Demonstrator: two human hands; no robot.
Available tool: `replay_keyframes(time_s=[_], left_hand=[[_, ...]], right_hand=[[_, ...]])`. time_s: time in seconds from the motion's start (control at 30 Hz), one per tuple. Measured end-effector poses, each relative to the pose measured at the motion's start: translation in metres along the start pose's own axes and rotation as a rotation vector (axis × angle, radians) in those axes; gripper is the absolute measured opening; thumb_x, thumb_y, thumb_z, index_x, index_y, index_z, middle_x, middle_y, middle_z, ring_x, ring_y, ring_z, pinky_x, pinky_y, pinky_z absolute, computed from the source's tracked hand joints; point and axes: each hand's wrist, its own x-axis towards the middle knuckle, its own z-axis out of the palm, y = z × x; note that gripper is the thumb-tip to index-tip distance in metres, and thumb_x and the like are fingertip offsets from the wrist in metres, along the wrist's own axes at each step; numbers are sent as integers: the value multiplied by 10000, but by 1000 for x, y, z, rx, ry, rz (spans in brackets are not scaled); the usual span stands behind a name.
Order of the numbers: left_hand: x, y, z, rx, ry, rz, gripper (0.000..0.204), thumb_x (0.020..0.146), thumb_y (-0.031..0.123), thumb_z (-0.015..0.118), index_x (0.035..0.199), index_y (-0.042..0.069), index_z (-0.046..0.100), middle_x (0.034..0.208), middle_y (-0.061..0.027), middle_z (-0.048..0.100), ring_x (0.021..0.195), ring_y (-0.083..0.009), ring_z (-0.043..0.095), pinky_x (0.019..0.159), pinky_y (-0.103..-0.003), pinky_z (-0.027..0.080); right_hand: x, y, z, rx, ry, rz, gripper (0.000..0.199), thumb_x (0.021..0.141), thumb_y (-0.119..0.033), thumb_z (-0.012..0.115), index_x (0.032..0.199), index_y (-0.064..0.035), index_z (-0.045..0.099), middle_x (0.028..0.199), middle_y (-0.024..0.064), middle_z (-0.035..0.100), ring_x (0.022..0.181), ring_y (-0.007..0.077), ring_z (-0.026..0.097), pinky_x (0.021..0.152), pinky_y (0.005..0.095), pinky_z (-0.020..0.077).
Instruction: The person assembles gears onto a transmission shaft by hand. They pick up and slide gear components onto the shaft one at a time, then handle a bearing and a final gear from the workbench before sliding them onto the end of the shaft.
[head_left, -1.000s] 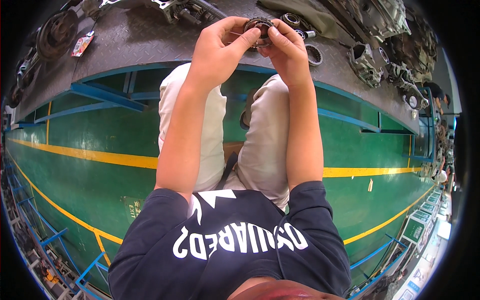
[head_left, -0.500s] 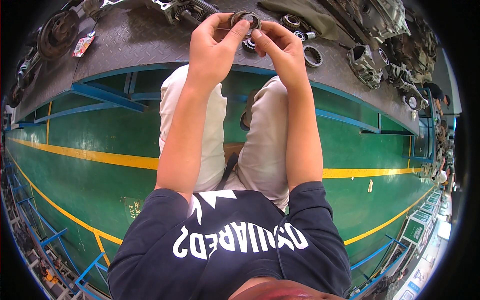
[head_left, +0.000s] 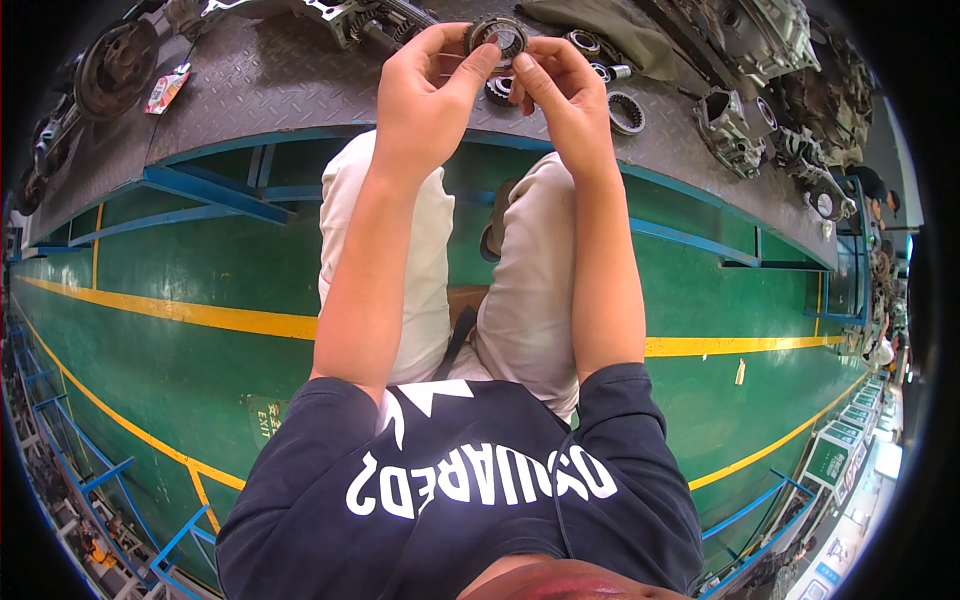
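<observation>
Both of my hands hold one dark toothed metal ring (head_left: 497, 36) up over the grey checker-plate workbench (head_left: 280, 80). My left hand (head_left: 425, 85) pinches its left rim with thumb and fingers. My right hand (head_left: 560, 90) grips the right rim from the other side. Just under the ring, between my hands, another round metal part (head_left: 497, 90) lies on the bench, partly hidden by my fingers.
Bearing rings (head_left: 626, 112), a grey cloth (head_left: 600, 30) and cast metal housings (head_left: 725, 120) lie on the bench to the right. A dark disc (head_left: 115, 65) and a small card (head_left: 165, 90) lie at the left. Below is a green floor with yellow lines (head_left: 200, 315).
My hands have carried the ring upward and farther over the bench, and have turned it between the fingers.
</observation>
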Motion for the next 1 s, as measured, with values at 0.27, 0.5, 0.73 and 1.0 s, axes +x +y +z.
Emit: replay_keyframes(time_s=[0.27,0.5,0.73,1.0], left_hand=[[-1,-4,-1,124,3,52,228,996,134,795,1166,-11,752,984,-61,788,880,-118,703,813,-283,564],[-2,-4,2,179,8,67,233,973,151,820,1130,-11,762,973,-75,791,871,-131,713,808,-281,565],[-1,-5,0,149,59,76,255,969,161,832,1131,-24,765,966,-70,792,865,-126,708,800,-277,569],[-2,-1,1,108,99,74,235,974,142,830,1121,-31,768,970,-68,795,859,-112,710,809,-268,578]], right_hand=[[-3,-5,4,-66,17,-134,326,1049,-108,727,1348,9,673,1018,65,726,842,133,701,674,277,529],[-1,0,-1,-69,49,-135,324,1050,-145,742,1354,-33,739,978,61,774,836,113,727,675,237,528],[-3,2,3,-125,74,-153,350,1044,-113,748,1377,-8,733,927,54,765,787,97,690,658,225,492],[-4,3,5,-86,63,-161,337,995,-72,798,1311,31,740,997,69,796,834,107,715,682,233,512]])
